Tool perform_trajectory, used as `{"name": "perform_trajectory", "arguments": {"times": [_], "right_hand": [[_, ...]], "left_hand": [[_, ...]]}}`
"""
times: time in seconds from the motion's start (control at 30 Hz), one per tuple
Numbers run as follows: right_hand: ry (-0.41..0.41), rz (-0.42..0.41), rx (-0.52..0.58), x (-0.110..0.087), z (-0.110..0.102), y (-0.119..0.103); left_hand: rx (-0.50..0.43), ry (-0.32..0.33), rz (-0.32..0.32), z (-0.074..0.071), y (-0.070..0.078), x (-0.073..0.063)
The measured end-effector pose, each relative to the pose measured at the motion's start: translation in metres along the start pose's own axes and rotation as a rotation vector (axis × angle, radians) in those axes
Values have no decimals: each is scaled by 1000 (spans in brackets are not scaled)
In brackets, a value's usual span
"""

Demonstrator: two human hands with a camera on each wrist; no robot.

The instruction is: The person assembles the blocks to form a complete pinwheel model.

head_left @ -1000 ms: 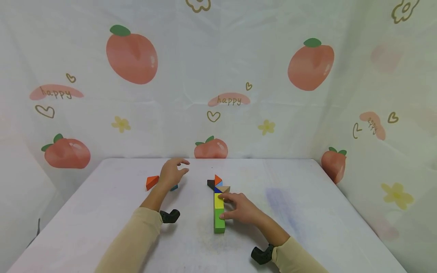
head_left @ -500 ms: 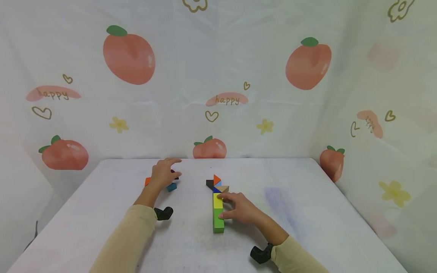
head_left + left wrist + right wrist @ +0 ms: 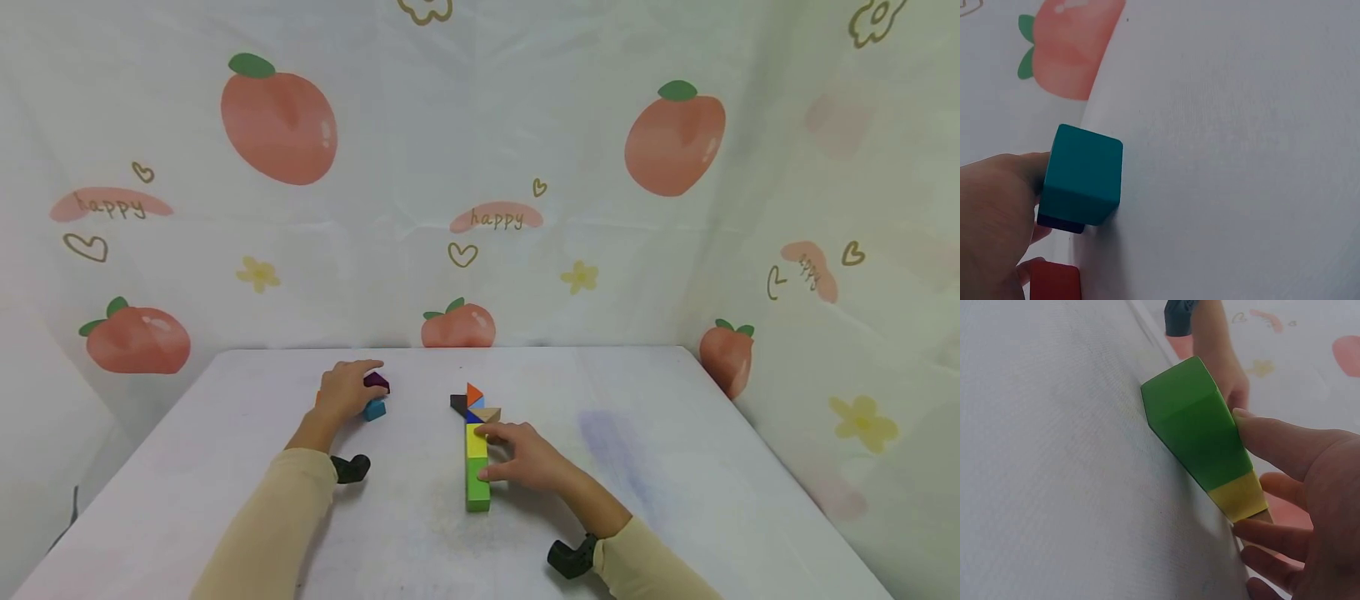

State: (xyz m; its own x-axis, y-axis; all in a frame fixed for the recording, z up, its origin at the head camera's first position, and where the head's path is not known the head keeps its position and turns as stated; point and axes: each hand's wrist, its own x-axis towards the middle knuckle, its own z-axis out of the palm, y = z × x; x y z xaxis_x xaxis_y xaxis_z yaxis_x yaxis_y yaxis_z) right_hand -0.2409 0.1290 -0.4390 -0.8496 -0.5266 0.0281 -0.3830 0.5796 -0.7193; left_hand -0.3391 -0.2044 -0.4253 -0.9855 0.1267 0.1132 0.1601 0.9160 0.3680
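Note:
My left hand (image 3: 343,392) reaches low at the left of the table, with thumb and forefinger spread about a dark purple block (image 3: 377,382). A teal block (image 3: 374,410) lies just in front of it and partly covers the purple one in the left wrist view. My right hand (image 3: 528,457) rests along a row of blocks: its thumb touches the green block (image 3: 477,485), its forefinger the yellow block (image 3: 476,442). Beyond the yellow one lie a dark blue triangle (image 3: 473,417), a wooden triangle (image 3: 490,414), a light blue piece (image 3: 477,403), an orange triangle (image 3: 473,394) and a black block (image 3: 458,404).
A red-orange block (image 3: 1055,281) sits beside my left hand, mostly hidden behind it in the head view. Black devices are strapped on the left wrist (image 3: 351,468) and right wrist (image 3: 572,558). A printed cloth (image 3: 390,167) hangs behind the white table (image 3: 637,383).
My left hand has moved left and a little down, so the purple and teal blocks show more fully. My right hand stays on the green and yellow blocks.

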Motion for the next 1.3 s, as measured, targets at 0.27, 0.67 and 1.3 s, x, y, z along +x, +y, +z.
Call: {"name": "perform_trajectory", "arguments": {"times": [0.27,0.67,1.3], "right_hand": [[-5,26,14,2,1,0],[3,18,2,2,0,-2],[6,25,-6,1,1,1]], "left_hand": [[2,0,-26,-1,-7,0],[-4,16,-1,-2,-6,2],[-70,116,52,-5,0,0]]}}
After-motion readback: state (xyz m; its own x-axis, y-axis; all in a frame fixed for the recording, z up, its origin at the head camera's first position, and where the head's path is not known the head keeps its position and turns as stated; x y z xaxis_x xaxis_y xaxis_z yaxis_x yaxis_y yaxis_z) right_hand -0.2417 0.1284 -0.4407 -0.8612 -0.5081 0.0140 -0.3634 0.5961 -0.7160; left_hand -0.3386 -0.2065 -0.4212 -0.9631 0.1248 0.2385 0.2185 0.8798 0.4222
